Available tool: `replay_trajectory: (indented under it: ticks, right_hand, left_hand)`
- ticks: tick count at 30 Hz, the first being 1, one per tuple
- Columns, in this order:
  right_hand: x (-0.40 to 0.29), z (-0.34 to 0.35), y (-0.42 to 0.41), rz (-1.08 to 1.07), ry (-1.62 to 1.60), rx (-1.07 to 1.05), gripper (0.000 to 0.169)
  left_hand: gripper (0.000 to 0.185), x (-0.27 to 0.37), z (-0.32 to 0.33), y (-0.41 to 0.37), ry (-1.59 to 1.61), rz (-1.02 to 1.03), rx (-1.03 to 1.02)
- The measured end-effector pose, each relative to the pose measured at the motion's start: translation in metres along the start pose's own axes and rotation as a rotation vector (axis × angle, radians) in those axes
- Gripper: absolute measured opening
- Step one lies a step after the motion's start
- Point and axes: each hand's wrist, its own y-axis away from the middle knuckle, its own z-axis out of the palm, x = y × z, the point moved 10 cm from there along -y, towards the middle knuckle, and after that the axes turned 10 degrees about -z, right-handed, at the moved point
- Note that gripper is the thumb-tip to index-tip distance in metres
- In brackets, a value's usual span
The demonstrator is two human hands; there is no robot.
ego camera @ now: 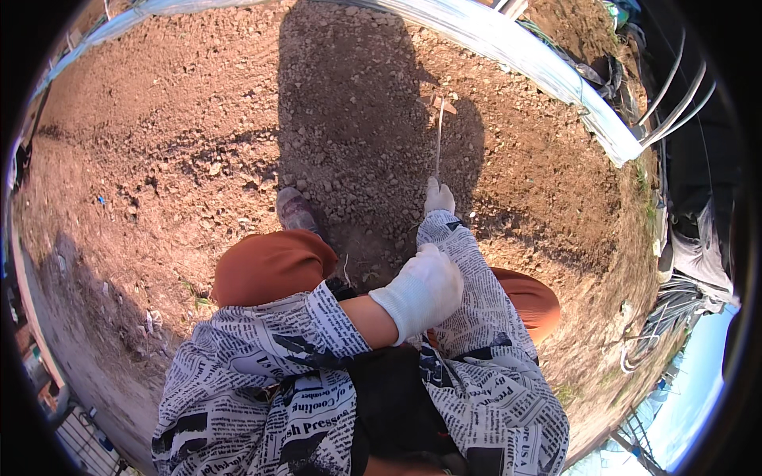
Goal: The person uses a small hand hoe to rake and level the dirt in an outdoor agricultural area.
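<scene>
My right hand [439, 196], in a pale work glove, grips the lower handle of a small hoe [439, 140]. The thin, light handle points away from me, and its rusty metal head [440, 106] lies at the loose soil inside my shadow. Across my body, my left hand [430, 284] wears a white knit-cuff glove and rests against my right forearm sleeve [470, 279], which has a newspaper print. Its fingers curl out of sight, so whether they pinch the cloth cannot be seen. Cloddy brown soil [369, 149] lies before me.
A long roll of clear plastic film [494, 33] crosses the far side and curves down to the right. Bent pale rods [684, 101] stick out at its end. Coiled black tubing [673, 309] lies at right. My shoe [297, 208] and orange-trousered knee [271, 268] are at left.
</scene>
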Motion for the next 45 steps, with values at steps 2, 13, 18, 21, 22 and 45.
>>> replay_trajectory:
  ticks: [2,13,18,21,22,45]
  right_hand:
    - [0.003,0.007,0.014,0.023,-0.026,0.017,0.065]
    - [0.081,0.052,0.091,0.143,-0.016,-0.124,0.066]
    - [0.056,0.055,0.068,0.092,-0.004,-0.103,0.064]
    - [0.035,0.056,0.057,0.04,-0.031,-0.049,0.061]
    - [0.033,0.054,0.058,0.017,-0.039,-0.021,0.059]
    - [-0.092,-0.053,0.113,-0.14,-0.879,-0.032,0.038]
  left_hand:
    - [0.013,-0.001,0.0,-0.001,0.032,-0.009,-0.049]
    - [0.021,0.009,0.019,-0.004,-0.063,0.074,-0.027]
    - [0.019,0.011,0.015,-0.004,-0.063,0.049,-0.002]
    - [0.018,0.01,0.01,0.003,-0.047,0.062,-0.052]
    - [0.018,0.009,0.011,0.004,-0.053,0.066,-0.062]
    - [0.061,-0.114,0.003,-0.016,0.19,-0.633,-0.041]
